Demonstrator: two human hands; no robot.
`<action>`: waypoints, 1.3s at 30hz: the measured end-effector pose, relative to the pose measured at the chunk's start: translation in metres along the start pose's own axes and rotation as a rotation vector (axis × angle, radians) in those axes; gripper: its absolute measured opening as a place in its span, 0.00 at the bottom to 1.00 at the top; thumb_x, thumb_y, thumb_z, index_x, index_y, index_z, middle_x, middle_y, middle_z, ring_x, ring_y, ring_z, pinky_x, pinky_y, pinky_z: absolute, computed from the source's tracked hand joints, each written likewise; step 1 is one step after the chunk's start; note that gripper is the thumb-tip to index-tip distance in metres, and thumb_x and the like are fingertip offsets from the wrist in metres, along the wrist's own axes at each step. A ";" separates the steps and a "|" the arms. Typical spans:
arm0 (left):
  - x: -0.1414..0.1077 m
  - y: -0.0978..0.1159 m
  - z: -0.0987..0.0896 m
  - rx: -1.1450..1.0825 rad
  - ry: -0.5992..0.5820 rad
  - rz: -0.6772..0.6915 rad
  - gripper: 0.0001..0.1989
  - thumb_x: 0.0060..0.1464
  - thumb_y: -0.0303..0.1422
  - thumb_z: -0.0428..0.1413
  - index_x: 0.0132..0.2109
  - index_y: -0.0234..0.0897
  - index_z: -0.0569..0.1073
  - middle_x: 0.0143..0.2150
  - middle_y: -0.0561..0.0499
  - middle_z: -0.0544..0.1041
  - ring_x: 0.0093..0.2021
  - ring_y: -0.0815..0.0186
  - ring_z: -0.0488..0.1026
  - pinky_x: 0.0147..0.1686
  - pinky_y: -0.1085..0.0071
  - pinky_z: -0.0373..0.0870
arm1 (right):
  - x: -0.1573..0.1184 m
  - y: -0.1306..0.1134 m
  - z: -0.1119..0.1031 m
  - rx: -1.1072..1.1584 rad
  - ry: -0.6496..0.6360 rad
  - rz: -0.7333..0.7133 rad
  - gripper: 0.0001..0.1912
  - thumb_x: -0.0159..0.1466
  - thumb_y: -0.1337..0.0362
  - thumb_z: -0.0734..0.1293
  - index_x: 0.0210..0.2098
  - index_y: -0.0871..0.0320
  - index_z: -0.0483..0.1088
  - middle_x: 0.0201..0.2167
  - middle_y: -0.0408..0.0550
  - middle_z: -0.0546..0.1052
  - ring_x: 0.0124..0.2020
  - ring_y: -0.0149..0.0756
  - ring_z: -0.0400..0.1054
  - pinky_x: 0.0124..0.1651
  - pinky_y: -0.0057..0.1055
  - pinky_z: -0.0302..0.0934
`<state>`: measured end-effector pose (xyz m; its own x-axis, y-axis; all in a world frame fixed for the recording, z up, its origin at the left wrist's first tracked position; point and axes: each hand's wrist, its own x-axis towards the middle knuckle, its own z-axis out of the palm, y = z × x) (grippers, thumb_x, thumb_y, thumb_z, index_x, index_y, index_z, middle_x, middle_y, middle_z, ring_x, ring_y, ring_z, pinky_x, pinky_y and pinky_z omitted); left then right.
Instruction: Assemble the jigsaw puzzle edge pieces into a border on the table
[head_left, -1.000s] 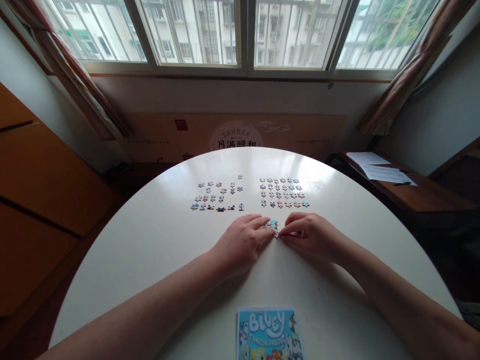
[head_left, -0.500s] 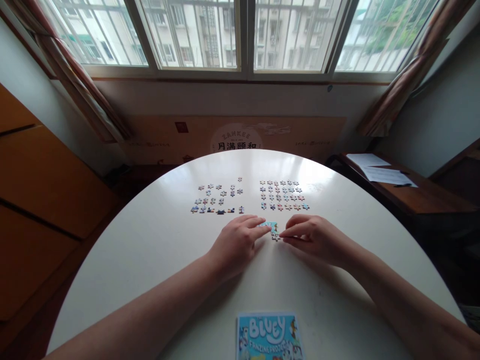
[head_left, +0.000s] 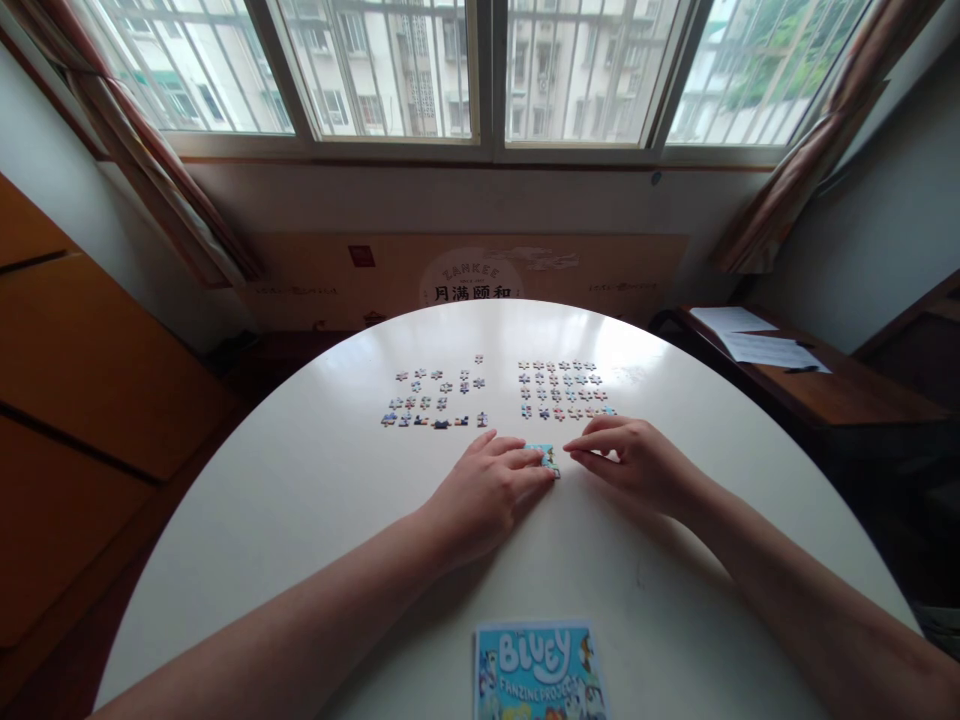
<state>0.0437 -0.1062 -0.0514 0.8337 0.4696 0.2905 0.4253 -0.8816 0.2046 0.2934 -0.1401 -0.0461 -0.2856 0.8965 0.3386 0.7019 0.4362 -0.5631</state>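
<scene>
Puzzle section: joined pieces, blue in the main where visible, flat on the white table between the hands, partly covered.
Left hand: palm down, fingers slightly spread, fingertips on the section.
Right hand: just right of the section, apart from it; thumb and forefinger tips close together; whether they pinch a piece cannot be told.
Left loose pieces: uneven rows, beyond the left hand.
Right loose pieces: four neat rows, beyond the section.
Bluey print: face up, nearest the wearer.
</scene>
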 end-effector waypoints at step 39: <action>0.003 0.000 -0.005 0.036 0.179 -0.045 0.26 0.53 0.14 0.52 0.46 0.48 0.83 0.60 0.47 0.74 0.57 0.56 0.71 0.55 0.49 0.71 | -0.001 0.001 -0.003 0.046 0.017 0.060 0.10 0.65 0.61 0.68 0.38 0.56 0.82 0.35 0.47 0.83 0.30 0.32 0.73 0.34 0.30 0.66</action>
<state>0.0445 -0.1050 -0.0461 0.7386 0.5070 0.4444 0.4758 -0.8590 0.1891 0.2962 -0.1404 -0.0446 -0.2328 0.9198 0.3160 0.6865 0.3856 -0.6165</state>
